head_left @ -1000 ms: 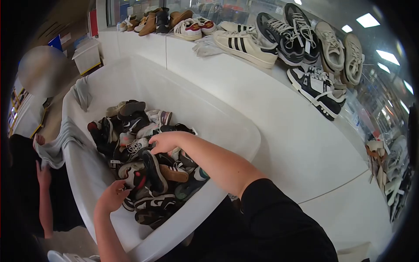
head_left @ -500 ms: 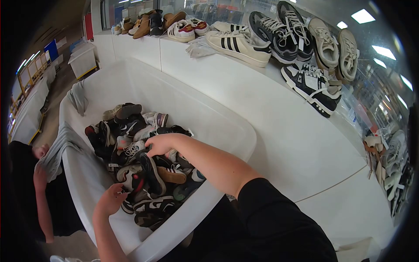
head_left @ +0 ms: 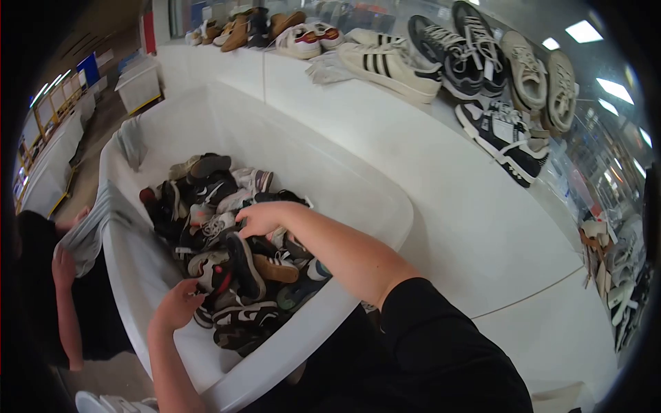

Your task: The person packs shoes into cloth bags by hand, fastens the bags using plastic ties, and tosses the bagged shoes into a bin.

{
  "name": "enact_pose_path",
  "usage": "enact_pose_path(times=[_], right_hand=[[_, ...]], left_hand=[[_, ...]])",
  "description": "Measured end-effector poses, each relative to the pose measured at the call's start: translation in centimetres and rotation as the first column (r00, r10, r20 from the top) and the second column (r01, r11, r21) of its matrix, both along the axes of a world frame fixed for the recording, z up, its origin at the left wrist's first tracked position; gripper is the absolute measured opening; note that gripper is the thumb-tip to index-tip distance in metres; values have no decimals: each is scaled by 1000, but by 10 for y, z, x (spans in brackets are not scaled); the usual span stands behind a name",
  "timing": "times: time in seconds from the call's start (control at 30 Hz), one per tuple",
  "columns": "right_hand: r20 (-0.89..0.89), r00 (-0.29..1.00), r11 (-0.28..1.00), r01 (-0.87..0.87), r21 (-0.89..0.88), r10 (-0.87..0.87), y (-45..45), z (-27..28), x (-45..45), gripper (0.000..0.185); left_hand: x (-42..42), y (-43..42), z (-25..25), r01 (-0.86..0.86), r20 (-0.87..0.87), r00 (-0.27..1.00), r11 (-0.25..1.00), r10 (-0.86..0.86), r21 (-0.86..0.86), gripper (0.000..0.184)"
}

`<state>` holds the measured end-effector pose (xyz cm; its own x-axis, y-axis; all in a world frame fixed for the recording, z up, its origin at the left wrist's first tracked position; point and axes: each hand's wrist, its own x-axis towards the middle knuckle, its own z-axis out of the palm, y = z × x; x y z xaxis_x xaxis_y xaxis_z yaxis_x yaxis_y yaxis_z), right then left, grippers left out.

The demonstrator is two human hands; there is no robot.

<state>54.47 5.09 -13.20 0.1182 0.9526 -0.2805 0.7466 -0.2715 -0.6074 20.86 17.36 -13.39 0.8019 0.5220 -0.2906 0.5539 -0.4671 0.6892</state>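
A deep white tub (head_left: pixel 310 148) holds a heap of mixed shoes. My right hand (head_left: pixel 263 219) reaches over the heap, its fingers closed at the upper end of a black shoe (head_left: pixel 246 267) with a pale-edged sole. That shoe stands tilted among the others; part of my grip is hidden. Beside it lies a shoe with a tan sole (head_left: pixel 277 269). My left hand (head_left: pixel 177 305) hovers at the near left of the heap, fingers apart and slightly curled, holding nothing. Closest to it is a grey, black and red sneaker (head_left: pixel 211 270).
On the white ledge along the right stand white sneakers with black stripes (head_left: pixel 389 69), a black-and-white sneaker (head_left: pixel 506 141) and several other shoes. Grey cloth (head_left: pixel 93 234) hangs over the tub's left rim, where another person's hand (head_left: pixel 63 267) holds it. Another white bin (head_left: pixel 139 86) stands farther back.
The view has shifted slightly, so the scene sits a little to the right. Both my hands keep nearly the same places by the shoes. The other person's hand stays on the cloth.
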Motion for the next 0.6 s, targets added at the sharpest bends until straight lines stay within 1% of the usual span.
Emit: enact_pose_path(times=[0.07,0.13,0.17,0.2,0.23,0.27,0.33,0.37,0.4,0.43,0.5,0.53,0.57,0.6], right_hand=[[-101,995,1000,-4,13,5,3,-10,5,73],[-176,984,999,13,-31,-19,-2,-2,1,70],[-196,980,998,23,-54,-33,-5,3,0,69],[-198,979,997,24,-68,-37,-4,5,-2,68],[-191,981,997,25,-78,-40,-4,10,-5,67],[-153,988,997,14,-73,-25,-1,6,-4,65],[-50,999,999,-14,-45,12,5,-1,-2,62],[-116,993,998,12,-59,-19,5,-1,-3,61],[-181,982,996,41,-77,-55,5,-3,-4,60],[-149,989,998,13,-68,-23,7,-4,-5,59],[-173,982,993,59,-101,-76,4,3,-11,59],[-190,976,989,84,-119,-106,2,7,-16,59],[-214,973,991,61,-115,-85,2,6,-15,59],[-187,981,993,37,-113,-58,2,9,-19,58]], left_hand=[[-7,23,-35,29,59,998,998,-25,-58,51],[-7,22,-31,109,18,994,990,-111,84,52],[-8,11,-18,69,-5,998,997,-69,40,53],[-6,3,-5,25,-17,1000,1000,-25,5,54],[-5,4,-6,2,-17,1000,1000,-2,-8,54],[-6,5,-8,-16,-12,1000,1000,16,-18,54],[-3,-5,10,-33,-53,998,999,34,17,53],[-2,-8,18,-36,-68,997,999,39,33,52],[-4,-10,20,-48,-34,998,998,50,52,51],[-4,-11,20,-58,4,998,996,58,70,50],[-4,-6,16,-74,118,991,991,61,108,47],[-4,-5,21,-123,182,976,992,115,33,45],[-2,-2,30,-168,242,955,985,173,-40,42],[0,0,41,-208,295,926,971,234,-117,40]])
